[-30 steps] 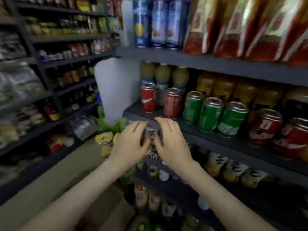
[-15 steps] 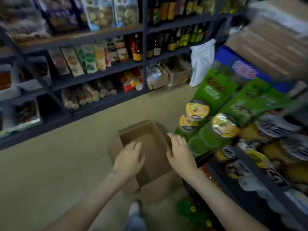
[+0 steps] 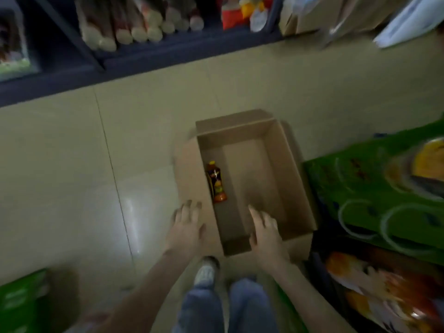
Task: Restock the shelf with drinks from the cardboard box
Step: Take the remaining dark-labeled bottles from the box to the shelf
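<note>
Cardboard box holding one drink bottle, left hand and right hand by its near end, grips released

You are looking at a dim, soft picture with one pale glare patch on the floor. Motion blur smears the green packs at right, and the shelf bows at the wide-angle edges.
</note>
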Tool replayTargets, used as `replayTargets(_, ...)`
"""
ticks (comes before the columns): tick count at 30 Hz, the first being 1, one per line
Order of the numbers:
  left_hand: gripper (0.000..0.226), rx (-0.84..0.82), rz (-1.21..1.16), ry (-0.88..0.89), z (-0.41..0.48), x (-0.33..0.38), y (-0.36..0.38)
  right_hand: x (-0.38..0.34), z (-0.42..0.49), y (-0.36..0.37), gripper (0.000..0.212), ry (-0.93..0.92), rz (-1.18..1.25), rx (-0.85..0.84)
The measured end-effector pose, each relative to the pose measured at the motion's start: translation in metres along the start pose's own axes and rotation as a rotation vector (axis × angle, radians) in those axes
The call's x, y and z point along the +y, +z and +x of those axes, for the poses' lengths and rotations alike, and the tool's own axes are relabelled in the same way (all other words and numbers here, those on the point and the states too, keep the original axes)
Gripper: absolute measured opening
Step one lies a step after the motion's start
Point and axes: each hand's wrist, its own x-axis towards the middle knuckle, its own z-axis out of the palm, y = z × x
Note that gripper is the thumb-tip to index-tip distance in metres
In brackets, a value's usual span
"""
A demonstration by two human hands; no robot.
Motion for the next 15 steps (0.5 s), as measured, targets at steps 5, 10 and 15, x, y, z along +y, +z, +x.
replayTargets(5,0.072,0.025,0.138,-0.097,0.085,-0.033,0.103,0.041,0.124,0.099,0.059,-0.107,-0.211,-0.028)
replayTargets(10,0.065,0.118,0.012,0.176,0.151,-0.055,0.182,0.049,0.241,0.188,0.056,-0.179,-0.043,-0.075)
replayTargets(15,0.058,0.189,-0.212,0.236,0.171,-0.069,0.222,0.044,0.314,0.257,0.068,-0.23,0.14,-0.123)
